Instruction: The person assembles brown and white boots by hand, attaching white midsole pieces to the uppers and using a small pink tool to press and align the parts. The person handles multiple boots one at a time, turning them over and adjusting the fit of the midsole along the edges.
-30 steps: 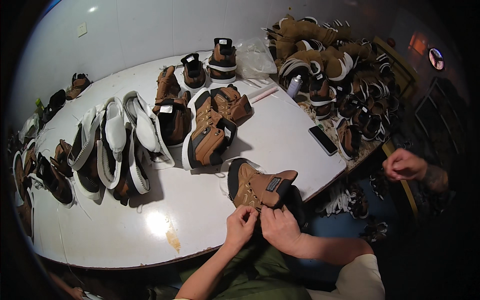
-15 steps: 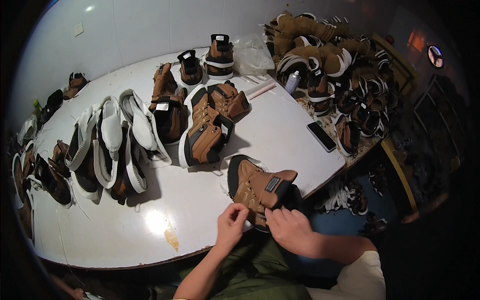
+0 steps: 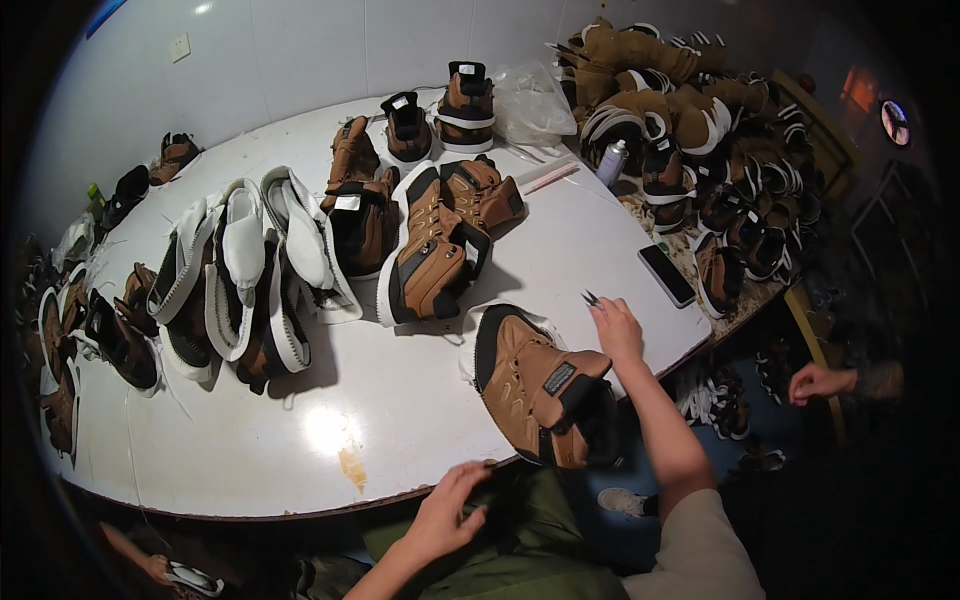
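Having let go of the brown shoe (image 3: 525,375), which sits between them at the edge of the tabletop (image 3: 410,430), the left fingers (image 3: 466,476) spread, seemingly empty, while the right fingers (image 3: 607,313) pinch a small pointed tool (image 3: 592,299), so stitch-side handling appears paused.

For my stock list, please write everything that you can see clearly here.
Near boot: 1, brown-black, table's near edge
Other boots: several, brown-black, mid-table
White-edged shoes: several, brown and white, table's left half
Further shoes: several, brown-black, far left
Shoe heap: uncountable, brown, black and white, upper right
Table: 1, white, centre
Phone: 1, black, table's right end
Spray can: 1, pale, beside heap
Plastic bag: 1, clear, table's far edge
Wall socket: 1, white, upper left
Co-worker's hand: 1, bare, far right
Another person's hand: 1, bare, lower left
Small pointed tool: 1, dark, above table
Left hand: 1, bare, open, table's near edge
Right hand: 1, bare, holding the tool
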Demonstrator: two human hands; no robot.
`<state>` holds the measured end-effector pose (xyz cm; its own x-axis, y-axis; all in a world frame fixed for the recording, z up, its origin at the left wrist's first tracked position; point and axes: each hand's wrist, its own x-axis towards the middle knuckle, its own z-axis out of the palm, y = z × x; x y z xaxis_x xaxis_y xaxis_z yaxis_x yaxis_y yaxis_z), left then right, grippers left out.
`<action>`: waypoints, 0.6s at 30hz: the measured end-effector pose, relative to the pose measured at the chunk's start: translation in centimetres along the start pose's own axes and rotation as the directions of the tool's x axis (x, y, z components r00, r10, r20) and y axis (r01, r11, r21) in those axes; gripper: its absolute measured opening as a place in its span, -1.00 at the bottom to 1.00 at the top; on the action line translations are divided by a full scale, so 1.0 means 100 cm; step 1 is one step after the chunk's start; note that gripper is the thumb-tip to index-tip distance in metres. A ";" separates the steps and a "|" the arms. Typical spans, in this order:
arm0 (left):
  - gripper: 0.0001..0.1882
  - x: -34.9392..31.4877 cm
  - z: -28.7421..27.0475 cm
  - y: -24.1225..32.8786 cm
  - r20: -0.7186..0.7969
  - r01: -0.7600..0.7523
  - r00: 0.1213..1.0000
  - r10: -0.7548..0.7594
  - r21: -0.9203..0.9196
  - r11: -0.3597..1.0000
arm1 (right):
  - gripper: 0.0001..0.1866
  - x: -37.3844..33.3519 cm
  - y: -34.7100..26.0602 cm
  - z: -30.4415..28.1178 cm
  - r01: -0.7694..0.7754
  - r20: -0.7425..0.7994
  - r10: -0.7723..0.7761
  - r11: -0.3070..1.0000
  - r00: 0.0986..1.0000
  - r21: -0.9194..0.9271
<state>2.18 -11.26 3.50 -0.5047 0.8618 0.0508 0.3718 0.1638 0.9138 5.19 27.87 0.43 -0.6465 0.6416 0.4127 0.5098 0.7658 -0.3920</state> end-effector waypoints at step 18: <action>-0.65 0.140 0.042 -0.019 -0.132 0.204 0.785 -0.605 -0.867 0.455 | -0.64 -0.034 -0.042 -0.004 -0.644 0.701 -0.075 0.337 0.709 0.687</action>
<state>-2.28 2.50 0.77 -0.7243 0.5138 -0.4597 -0.6095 -0.1654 0.7754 5.45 22.51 1.01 -0.8944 0.3676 -0.2547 0.1983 -0.1846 -0.9626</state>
